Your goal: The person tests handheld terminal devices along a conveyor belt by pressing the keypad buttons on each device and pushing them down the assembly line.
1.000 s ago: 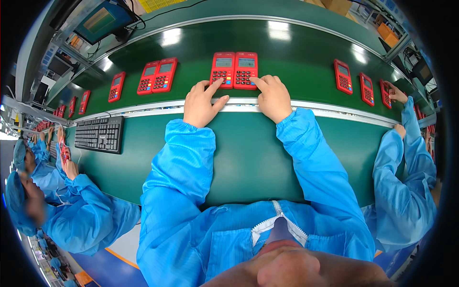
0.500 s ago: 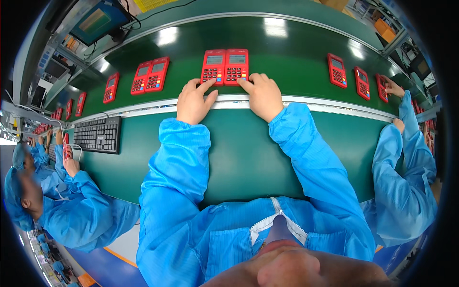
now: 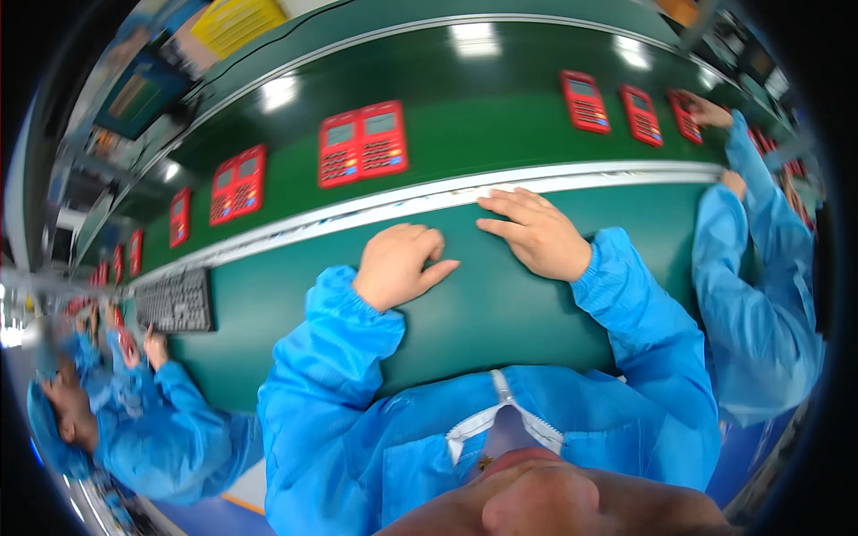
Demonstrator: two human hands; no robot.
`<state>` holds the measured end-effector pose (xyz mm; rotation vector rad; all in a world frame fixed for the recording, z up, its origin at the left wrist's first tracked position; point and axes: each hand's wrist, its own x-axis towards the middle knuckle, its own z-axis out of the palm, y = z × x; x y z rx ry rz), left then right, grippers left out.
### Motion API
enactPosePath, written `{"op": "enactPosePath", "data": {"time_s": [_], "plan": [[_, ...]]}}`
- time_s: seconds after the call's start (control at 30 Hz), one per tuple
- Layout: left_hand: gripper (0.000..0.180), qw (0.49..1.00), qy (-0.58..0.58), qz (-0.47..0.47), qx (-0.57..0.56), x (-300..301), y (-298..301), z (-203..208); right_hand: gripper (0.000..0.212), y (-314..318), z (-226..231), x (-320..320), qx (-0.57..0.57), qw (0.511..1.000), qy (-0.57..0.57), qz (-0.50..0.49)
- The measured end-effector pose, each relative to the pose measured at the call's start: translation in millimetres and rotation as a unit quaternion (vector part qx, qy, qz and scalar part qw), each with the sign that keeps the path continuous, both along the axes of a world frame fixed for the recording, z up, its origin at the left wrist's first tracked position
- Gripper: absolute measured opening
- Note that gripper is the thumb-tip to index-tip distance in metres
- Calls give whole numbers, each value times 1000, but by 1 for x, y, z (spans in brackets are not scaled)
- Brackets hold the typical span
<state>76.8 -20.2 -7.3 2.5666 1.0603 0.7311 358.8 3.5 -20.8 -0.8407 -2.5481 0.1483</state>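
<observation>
My left hand (image 3: 400, 265) hovers over or rests on the green tabletop (image 3: 465, 308), fingers loosely curled and thumb held apart, with nothing in it. To its right is my right hand (image 3: 539, 237), also empty, its fingers stretched toward the pale metal rail (image 3: 429, 194) at the table's far edge. Beyond that rail, on the dark green belt (image 3: 483, 107), two red card payment terminals lie side by side, a left one (image 3: 340, 147) and a right one (image 3: 384, 141). Each has a grey screen and a dark keypad. Neither hand touches them.
More red terminals lie along the belt, including a pair (image 3: 238, 185) to the left and one (image 3: 585, 101) to the right. A black keyboard (image 3: 176, 300) sits at the table's left. At right, a co-worker's hand (image 3: 706, 111) touches a terminal; another person (image 3: 134, 429) sits at left.
Both hands have let go of the two terminals and drawn back toward me over the tabletop. In the picture the pair now sits farther left; the view has tilted.
</observation>
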Motion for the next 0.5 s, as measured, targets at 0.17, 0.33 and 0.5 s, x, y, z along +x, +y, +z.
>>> {"op": "enactPosePath", "data": {"time_s": [0.17,0.33,0.5], "plan": [[45,991,92,69,-75,4,12,3,41,14,-16,-3,-8,998,65,17],[51,992,104,3,-68,44,43,2,40,21,-17,-6,14,996,79,26],[49,993,91,-27,-69,72,60,-3,31,63,-9,29,81,978,156,-116]]}}
